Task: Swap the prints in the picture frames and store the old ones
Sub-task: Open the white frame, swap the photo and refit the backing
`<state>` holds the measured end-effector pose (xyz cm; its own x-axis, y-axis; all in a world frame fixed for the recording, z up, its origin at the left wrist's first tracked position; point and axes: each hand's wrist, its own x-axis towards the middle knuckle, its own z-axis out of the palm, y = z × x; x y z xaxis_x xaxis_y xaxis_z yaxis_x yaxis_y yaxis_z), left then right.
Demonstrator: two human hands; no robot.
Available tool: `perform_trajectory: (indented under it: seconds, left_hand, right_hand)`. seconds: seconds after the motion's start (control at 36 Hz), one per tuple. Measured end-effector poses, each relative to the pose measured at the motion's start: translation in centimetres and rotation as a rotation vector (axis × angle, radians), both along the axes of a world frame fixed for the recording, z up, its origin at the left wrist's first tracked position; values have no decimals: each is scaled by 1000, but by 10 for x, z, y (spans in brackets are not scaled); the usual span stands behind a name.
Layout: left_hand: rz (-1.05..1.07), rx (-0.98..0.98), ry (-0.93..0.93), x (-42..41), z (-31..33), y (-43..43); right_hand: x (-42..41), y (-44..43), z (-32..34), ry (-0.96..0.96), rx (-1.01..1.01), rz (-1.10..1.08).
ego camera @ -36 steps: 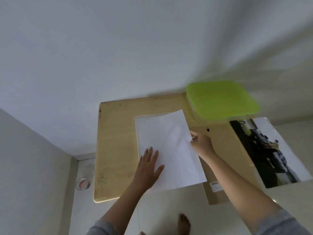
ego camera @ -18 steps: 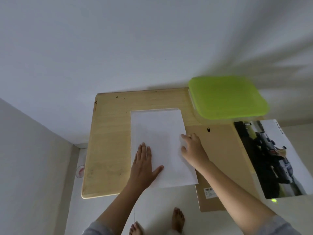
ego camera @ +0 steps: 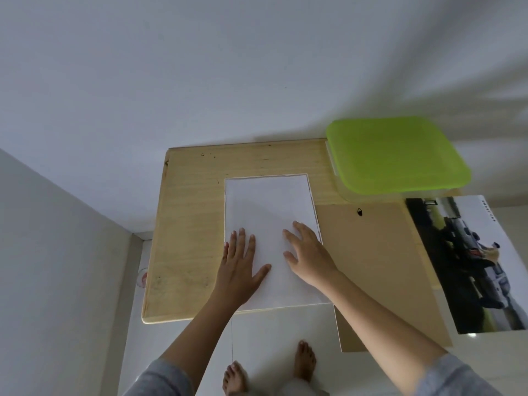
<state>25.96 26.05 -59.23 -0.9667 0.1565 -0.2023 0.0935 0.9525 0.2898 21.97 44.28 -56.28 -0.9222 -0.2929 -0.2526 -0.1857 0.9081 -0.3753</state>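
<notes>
The white sheet lies flat on the table under both hands. The left hand rests palm down on its near left part, fingers straight and slightly spread, thumb out to the side. The right hand rests beside it, fingers spread and loosely bent, reaching to the sheet's right edge. Neither hand pinches anything.

Only a blank white side shows, so whether the sheet is a print face down cannot be told. A thin second edge shows along its far and right sides, and what lies beneath is not clear.

Judged as thin paper, it would be light, limp, easily creased and inclined to slide on smooth wood. It is best lifted at a corner or by two opposite edges, with flat palms used only for smoothing.

Just right of the right fingers lies a brown backing board, likely stiff. Further right a car photo overhangs the table edge.

Beyond the right fingers, well apart, stands a box with a green lid closed on it. Its contents are hidden.
</notes>
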Motion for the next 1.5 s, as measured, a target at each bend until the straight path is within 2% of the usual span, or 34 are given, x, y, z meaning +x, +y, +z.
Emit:
perform_trajectory:
  seconds: [0.11,0.19,0.28,0.5,0.69,1.03,1.19,1.33,1.5]
  left_hand:
    - [113,47,11,1,4,-1]
    - [246,99,-10,6,8,-1]
    - [327,159,-58,10,12,-1]
    - [365,190,-80,6,14,-13]
    - [365,182,-71,4,16,-26]
    - [332,205,-56,12,15,-31]
    - [298,154,-36,11,19,-33]
    - [205,154,60,0,33,-12]
    - [113,215,96,-7,52,52]
  right_hand:
    - [3,3,-3,102,33,-174]
    - [6,10,-3,99,22,-332]
    - [7,13,-4,80,2,-344]
    - [8,3,-7,74,-87,-366]
    - [6,-9,-7,61,-128,-352]
    - [11,-13,-9,64,-58,-333]
    - [16,-10,0,60,-97,-372]
    - [25,18,11,83,-103,-454]
    - [36,84,27,64,-91,-524]
